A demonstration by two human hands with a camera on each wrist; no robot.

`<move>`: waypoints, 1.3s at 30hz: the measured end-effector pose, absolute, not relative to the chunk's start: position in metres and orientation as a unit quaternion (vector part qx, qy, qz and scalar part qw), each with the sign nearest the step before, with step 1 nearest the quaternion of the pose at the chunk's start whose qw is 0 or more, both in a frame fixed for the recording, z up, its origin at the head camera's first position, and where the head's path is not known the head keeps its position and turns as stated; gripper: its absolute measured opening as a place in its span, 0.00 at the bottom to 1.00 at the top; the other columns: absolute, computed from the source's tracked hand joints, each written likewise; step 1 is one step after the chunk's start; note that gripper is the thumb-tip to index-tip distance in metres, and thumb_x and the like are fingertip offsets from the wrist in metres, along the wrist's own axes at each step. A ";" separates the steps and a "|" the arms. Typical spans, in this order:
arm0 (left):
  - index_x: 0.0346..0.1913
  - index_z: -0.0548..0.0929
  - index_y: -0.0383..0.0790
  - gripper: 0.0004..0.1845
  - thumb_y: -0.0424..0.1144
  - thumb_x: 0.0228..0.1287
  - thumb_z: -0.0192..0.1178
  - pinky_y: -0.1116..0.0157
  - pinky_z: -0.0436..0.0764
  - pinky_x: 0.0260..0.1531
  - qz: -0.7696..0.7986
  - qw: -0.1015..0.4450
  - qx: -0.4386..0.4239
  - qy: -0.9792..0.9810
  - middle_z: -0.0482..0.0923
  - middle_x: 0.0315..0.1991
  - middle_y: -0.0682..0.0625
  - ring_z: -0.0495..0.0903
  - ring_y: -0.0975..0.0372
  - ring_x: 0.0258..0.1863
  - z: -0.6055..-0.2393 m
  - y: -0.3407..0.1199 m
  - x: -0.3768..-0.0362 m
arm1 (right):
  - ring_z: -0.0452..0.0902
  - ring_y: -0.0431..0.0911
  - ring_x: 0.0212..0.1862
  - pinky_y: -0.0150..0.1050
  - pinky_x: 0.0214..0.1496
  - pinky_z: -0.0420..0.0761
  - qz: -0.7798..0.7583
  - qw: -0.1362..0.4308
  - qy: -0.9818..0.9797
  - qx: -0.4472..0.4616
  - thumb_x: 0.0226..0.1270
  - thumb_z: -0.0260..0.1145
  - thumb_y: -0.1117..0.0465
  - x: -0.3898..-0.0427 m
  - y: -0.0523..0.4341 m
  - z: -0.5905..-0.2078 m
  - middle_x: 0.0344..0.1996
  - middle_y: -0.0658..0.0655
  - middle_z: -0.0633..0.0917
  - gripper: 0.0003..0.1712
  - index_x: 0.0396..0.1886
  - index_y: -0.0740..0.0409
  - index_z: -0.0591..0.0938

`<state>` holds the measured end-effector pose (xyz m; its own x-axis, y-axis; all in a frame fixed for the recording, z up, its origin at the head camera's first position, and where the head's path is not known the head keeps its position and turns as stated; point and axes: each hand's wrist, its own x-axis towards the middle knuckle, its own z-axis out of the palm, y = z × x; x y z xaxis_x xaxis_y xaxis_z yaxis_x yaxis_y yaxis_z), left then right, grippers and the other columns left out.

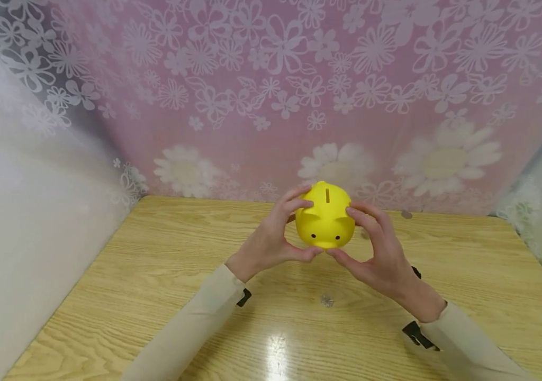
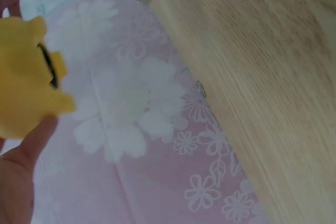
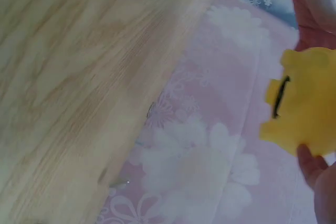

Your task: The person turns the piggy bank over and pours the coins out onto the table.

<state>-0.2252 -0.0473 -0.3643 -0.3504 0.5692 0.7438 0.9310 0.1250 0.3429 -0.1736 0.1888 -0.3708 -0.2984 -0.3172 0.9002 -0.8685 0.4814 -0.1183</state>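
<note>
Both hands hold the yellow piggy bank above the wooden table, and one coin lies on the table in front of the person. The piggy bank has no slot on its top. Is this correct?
Not quite: the yellow piggy bank does have a slot on its top; the head view shows it as a dark slit. The rest holds: the left hand and right hand hold it above the wooden table, and a coin lies before the person.

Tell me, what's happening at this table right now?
A person holds a yellow piggy bank up above a wooden table, gripping it from both sides: the left hand on one flank, the right hand on the other. Its coin slot faces up. One coin lies on the table below the hands, and another coin sits near the far edge by the flowered pink curtain.
</note>
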 end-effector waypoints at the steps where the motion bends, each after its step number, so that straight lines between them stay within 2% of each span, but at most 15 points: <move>1: 0.68 0.63 0.37 0.46 0.38 0.50 0.81 0.65 0.82 0.62 -0.416 0.196 -0.510 -0.727 0.58 0.75 0.36 0.68 0.47 0.74 -0.366 -0.047 -0.224 | 0.74 0.59 0.59 0.21 0.67 0.72 0.325 0.419 -0.753 0.390 0.71 0.66 0.40 -0.173 0.189 -0.372 0.58 0.76 0.75 0.41 0.62 0.74 0.73; 4: 0.71 0.63 0.43 0.44 0.38 0.55 0.78 0.65 0.84 0.57 -0.448 0.106 -0.460 -0.759 0.57 0.78 0.43 0.67 0.51 0.74 -0.371 -0.047 -0.221 | 0.74 0.52 0.61 0.19 0.61 0.76 0.360 0.353 -0.782 0.367 0.69 0.68 0.40 -0.172 0.192 -0.376 0.60 0.72 0.75 0.43 0.66 0.72 0.72; 8: 0.70 0.64 0.48 0.41 0.39 0.58 0.76 0.57 0.84 0.58 -0.472 0.021 -0.415 -0.778 0.54 0.80 0.50 0.63 0.54 0.76 -0.380 -0.045 -0.218 | 0.74 0.46 0.61 0.29 0.52 0.86 0.387 0.279 -0.812 0.337 0.56 0.81 0.58 -0.167 0.194 -0.383 0.62 0.67 0.75 0.44 0.69 0.67 0.71; 11: 0.69 0.65 0.49 0.39 0.40 0.58 0.76 0.53 0.84 0.60 -0.480 -0.016 -0.396 -0.783 0.54 0.80 0.52 0.64 0.53 0.75 -0.386 -0.042 -0.217 | 0.75 0.46 0.57 0.41 0.46 0.90 0.388 0.248 -0.832 0.309 0.45 0.85 0.70 -0.163 0.197 -0.388 0.61 0.63 0.75 0.50 0.69 0.63 0.72; 15: 0.67 0.64 0.50 0.38 0.42 0.58 0.76 0.57 0.84 0.60 -0.477 -0.049 -0.383 -0.789 0.53 0.80 0.51 0.66 0.51 0.73 -0.393 -0.036 -0.217 | 0.75 0.49 0.56 0.49 0.44 0.90 0.389 0.220 -0.848 0.285 0.45 0.84 0.70 -0.158 0.202 -0.395 0.61 0.61 0.74 0.48 0.68 0.61 0.72; 20: 0.64 0.63 0.52 0.38 0.46 0.58 0.77 0.61 0.82 0.60 -0.453 -0.077 -0.382 -0.802 0.53 0.80 0.47 0.63 0.53 0.74 -0.399 -0.027 -0.217 | 0.74 0.47 0.58 0.51 0.47 0.89 0.394 0.186 -0.862 0.259 0.47 0.84 0.69 -0.154 0.212 -0.403 0.61 0.59 0.74 0.45 0.67 0.59 0.74; 26: 0.61 0.63 0.53 0.37 0.49 0.57 0.77 0.55 0.73 0.72 -0.387 -0.067 -0.395 -0.831 0.55 0.78 0.47 0.58 0.55 0.79 -0.403 -0.017 -0.216 | 0.71 0.34 0.60 0.48 0.48 0.89 0.392 0.169 -0.872 0.239 0.48 0.84 0.69 -0.150 0.221 -0.414 0.59 0.57 0.74 0.42 0.64 0.59 0.76; 31: 0.62 0.62 0.52 0.37 0.49 0.58 0.76 0.61 0.75 0.69 -0.364 -0.061 -0.410 -0.834 0.58 0.76 0.49 0.63 0.57 0.74 -0.404 -0.014 -0.217 | 0.70 0.30 0.60 0.45 0.48 0.89 0.395 0.169 -0.869 0.244 0.51 0.81 0.72 -0.150 0.226 -0.414 0.59 0.58 0.76 0.40 0.65 0.61 0.75; 34: 0.63 0.62 0.51 0.37 0.50 0.59 0.75 0.62 0.75 0.69 -0.351 -0.055 -0.417 -0.836 0.58 0.75 0.48 0.65 0.57 0.72 -0.403 -0.014 -0.217 | 0.70 0.27 0.60 0.37 0.48 0.89 0.406 0.162 -0.870 0.228 0.57 0.77 0.72 -0.146 0.233 -0.411 0.61 0.58 0.77 0.37 0.66 0.60 0.74; 37: 0.68 0.60 0.51 0.39 0.52 0.62 0.73 0.57 0.73 0.73 -0.350 -0.066 -0.402 -0.844 0.55 0.78 0.48 0.62 0.56 0.76 -0.404 -0.017 -0.215 | 0.71 0.25 0.60 0.28 0.48 0.87 0.414 0.155 -0.875 0.199 0.63 0.73 0.70 -0.140 0.245 -0.411 0.63 0.55 0.78 0.33 0.68 0.56 0.74; 39: 0.72 0.59 0.53 0.40 0.55 0.64 0.70 0.52 0.71 0.74 -0.353 -0.076 -0.382 -0.851 0.52 0.80 0.48 0.60 0.54 0.79 -0.404 -0.023 -0.213 | 0.71 0.23 0.60 0.23 0.47 0.85 0.408 0.156 -0.881 0.180 0.65 0.72 0.69 -0.135 0.255 -0.411 0.63 0.49 0.77 0.32 0.68 0.56 0.74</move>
